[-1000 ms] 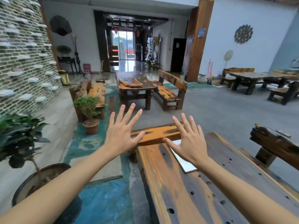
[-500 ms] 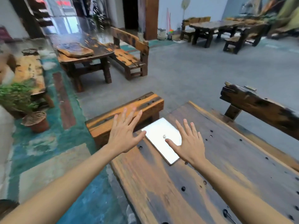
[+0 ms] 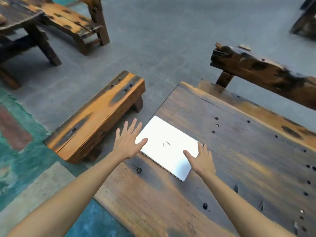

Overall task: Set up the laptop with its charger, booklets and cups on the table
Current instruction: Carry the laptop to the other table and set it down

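Observation:
A closed silver laptop (image 3: 168, 146) lies flat near the far left corner of the dark wooden table (image 3: 239, 161). My left hand (image 3: 127, 142) hovers with fingers spread at the laptop's left edge, its thumb over the lid. Over the laptop's right side is my right hand (image 3: 201, 159), also spread, thumb over the lid. Whether either hand touches the lid is unclear. No charger, booklets or cups are in sight.
A low orange-and-black wooden bench (image 3: 97, 117) stands left of the table. A rough wooden bench back (image 3: 263, 72) rises along the table's far right side. Another table and bench (image 3: 71, 24) stand further off on the grey floor. Teal painted floor (image 3: 25, 165) lies at left.
My view has tilted down from the room to the table. Both hands have moved forward and lowered onto the two sides of the laptop, which now shows in full.

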The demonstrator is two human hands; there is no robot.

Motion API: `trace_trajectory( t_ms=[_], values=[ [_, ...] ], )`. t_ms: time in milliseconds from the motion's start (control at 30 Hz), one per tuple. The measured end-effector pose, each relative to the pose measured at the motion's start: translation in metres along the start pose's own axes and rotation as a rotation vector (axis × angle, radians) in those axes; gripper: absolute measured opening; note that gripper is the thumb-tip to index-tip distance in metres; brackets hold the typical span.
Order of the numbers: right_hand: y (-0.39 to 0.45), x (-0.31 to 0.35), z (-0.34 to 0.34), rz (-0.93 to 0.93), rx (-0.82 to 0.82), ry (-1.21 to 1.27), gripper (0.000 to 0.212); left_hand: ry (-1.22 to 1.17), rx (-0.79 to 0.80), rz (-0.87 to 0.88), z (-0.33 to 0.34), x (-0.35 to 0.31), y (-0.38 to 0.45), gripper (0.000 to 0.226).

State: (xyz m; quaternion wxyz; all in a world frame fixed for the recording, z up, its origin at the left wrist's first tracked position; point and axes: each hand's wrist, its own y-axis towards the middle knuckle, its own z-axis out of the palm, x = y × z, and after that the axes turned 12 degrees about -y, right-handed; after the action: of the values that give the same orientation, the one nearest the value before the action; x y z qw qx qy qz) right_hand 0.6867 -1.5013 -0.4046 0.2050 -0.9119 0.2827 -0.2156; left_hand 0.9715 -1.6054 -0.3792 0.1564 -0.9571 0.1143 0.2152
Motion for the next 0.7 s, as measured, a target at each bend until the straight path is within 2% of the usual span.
trace_trajectory(
  t_ms=[167, 300, 567, 700],
  values=[
    [0.025, -0.001, 0.027, 0.303, 0.127, 0.433, 0.098, -0.107, 0.197, -0.043, 0.021, 0.022, 0.056, 0.077],
    [0.040, -0.001, 0.047, 0.471, 0.237, 0.631, 0.110, -0.235, 0.314, -0.073, 0.043, 0.039, 0.089, 0.083],
    [0.055, 0.012, 0.065, 0.572, 0.110, 0.715, 0.092, -0.428, 0.418, -0.153, 0.075, 0.054, 0.136, 0.094],
    [0.057, 0.012, 0.059, 0.639, 0.064, 0.844, 0.092, -0.409, 0.372, -0.165, 0.085, 0.055, 0.144, 0.088]
  ],
)
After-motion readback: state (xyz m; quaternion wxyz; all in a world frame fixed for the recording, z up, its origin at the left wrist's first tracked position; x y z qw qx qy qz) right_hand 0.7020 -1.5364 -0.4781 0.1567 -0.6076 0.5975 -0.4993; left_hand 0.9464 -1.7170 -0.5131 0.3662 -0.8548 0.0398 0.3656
